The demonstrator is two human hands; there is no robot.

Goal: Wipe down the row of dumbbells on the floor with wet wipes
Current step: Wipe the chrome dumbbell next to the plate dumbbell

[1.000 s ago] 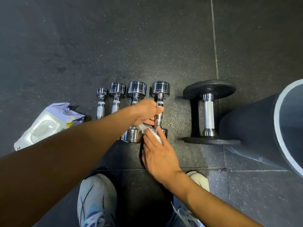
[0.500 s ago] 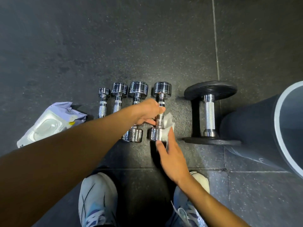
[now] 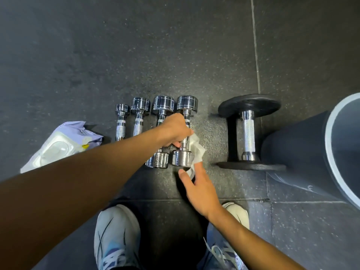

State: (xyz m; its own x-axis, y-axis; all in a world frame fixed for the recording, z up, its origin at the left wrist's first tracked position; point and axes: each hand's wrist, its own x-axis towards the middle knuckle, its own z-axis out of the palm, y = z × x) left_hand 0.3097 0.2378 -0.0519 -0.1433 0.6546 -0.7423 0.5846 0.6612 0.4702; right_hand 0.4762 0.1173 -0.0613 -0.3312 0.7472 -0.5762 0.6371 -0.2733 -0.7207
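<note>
Four chrome dumbbells (image 3: 139, 121) lie side by side, a crumpled white wipe (image 3: 197, 151) seemingly touching the rightmost's near head.

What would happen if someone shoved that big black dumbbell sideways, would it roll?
Likely yes: the black dumbbell lies with its round plates on their rims, so it may roll, though the dark cylinder beside it would probably stop it. It looks heavy, being far bulkier than the chrome dumbbells. Its knurled handle should resist slipping.

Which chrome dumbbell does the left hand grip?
The rightmost chrome dumbbell, beside the black dumbbell: the left hand grips its handle, and a wipe touches its head.
</note>
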